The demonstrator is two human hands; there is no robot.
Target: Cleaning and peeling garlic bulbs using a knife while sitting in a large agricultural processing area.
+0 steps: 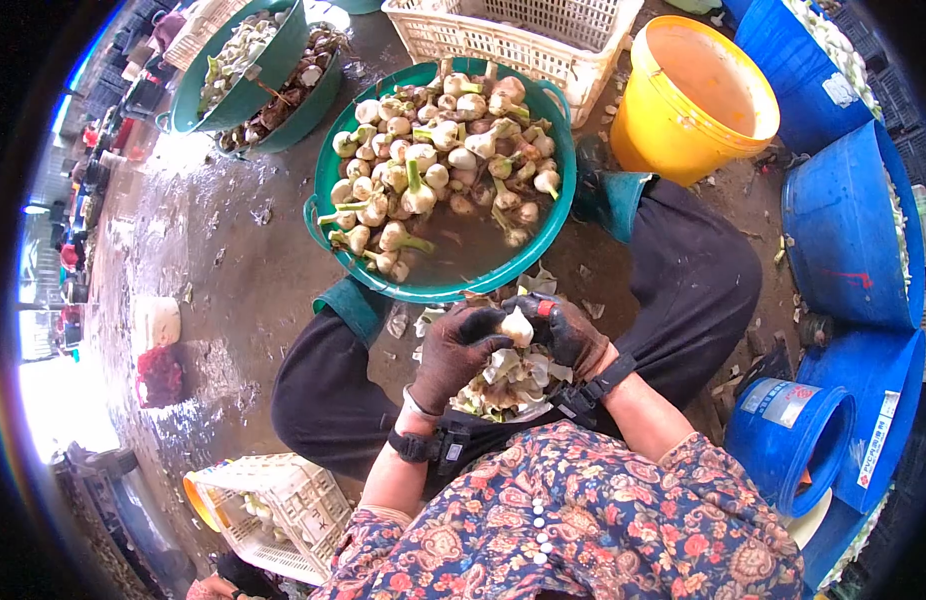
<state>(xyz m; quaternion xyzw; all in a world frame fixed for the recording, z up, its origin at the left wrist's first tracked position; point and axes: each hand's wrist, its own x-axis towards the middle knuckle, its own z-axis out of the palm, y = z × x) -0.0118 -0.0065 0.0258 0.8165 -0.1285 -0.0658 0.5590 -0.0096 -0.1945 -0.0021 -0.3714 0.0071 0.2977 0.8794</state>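
Between my gloved hands, above my lap, is a white garlic bulb point(516, 328). My left hand point(457, 351) grips it from the left with thumb and fingers. From the other side my right hand point(568, 330), with a red band on one finger, is at the bulb too; whether it grips the bulb or only touches it I cannot tell. Pale garlic skins point(519, 379) lie heaped below the hands. Just beyond them stands a green basin point(433, 294) of murky water, piled with garlic bulbs point(425, 161) that still have stems.
Beyond the basin are a white plastic crate point(500, 37) and a yellow bucket point(691, 97). Green tubs point(241, 75) stand at upper left. Blue barrels point(845, 225) line the right. Another crate point(283, 510) is at lower left, near another person's hand point(213, 587). The floor point(245, 262) is wet.
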